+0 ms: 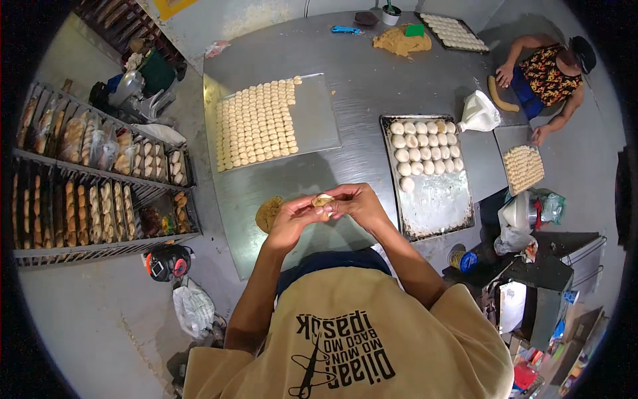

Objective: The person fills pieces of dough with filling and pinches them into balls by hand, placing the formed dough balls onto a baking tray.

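In front of my chest, above the near edge of the metal table [292, 187], my left hand [296, 217] and my right hand [359, 207] come together around a small piece of pale dough [323, 199]. The fingers of both are closed on it, and something brownish shows at its side. Beside my left wrist lies a flat tan mound [267, 213], partly behind the hand. Farther off at left, a tray [316, 116] carries rows of small tan dough pieces [256, 126]. To the right, a dark-rimmed tray [435, 203] holds round white dough balls [425, 147] in its far half.
A co-worker [548, 80] sits at right by a dough rope [500, 95] and a tray of small pieces [523, 166]. A white bag [478, 113] stands between us. Far back are a brown mound [399, 43], a green scraper [415, 30] and a blue cutter [345, 29]. Bread racks [100, 176] stand left.
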A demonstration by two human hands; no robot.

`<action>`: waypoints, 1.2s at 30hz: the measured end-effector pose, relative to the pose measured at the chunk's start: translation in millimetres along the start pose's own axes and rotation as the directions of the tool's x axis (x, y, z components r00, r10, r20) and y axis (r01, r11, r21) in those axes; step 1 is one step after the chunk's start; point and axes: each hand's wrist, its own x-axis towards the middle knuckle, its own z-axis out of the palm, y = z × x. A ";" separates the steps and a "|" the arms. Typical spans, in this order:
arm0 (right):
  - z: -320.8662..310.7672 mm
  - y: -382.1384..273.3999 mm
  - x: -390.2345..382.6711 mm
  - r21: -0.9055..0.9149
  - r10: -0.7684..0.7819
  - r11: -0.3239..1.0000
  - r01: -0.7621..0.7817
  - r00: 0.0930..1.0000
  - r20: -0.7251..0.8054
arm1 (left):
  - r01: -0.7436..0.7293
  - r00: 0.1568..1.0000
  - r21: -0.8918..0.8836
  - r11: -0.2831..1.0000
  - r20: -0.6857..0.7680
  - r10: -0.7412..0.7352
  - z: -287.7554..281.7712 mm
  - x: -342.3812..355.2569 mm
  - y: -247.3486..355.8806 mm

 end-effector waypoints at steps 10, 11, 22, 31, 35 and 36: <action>29.5 -4.1 -11.7 -0.630 -0.463 0.701 0.334 0.885 -0.046 | -0.020 0.962 -0.091 0.996 -0.273 -0.006 5.5 -1.3 -19.5; 20.5 5.4 -7.6 -0.634 -0.467 0.701 0.327 0.882 -0.062 | 0.004 0.953 -0.054 0.999 -0.302 -0.020 11.5 -1.5 -14.0; 2.5 20.4 15.6 -0.313 -0.203 0.936 0.164 0.974 -0.098 | 0.046 0.980 -0.187 0.981 -0.180 -0.080 -6.4 11.2 -23.5; -8.6 41.3 27.3 -0.506 -0.296 0.837 0.208 0.950 -0.099 | 0.005 0.973 0.053 0.999 -0.232 0.007 -7.7 28.2 -59.0; -14.4 70.1 42.0 -0.715 -0.425 0.640 0.282 0.905 -0.024 | 0.117 0.955 -0.120 0.986 -0.260 -0.145 -13.2 45.3 -80.3; -15.4 77.5 44.8 -0.776 -0.491 0.538 0.329 0.871 0.029 | 0.156 0.931 -0.058 0.986 -0.324 -0.166 -15.2 51.0 -88.3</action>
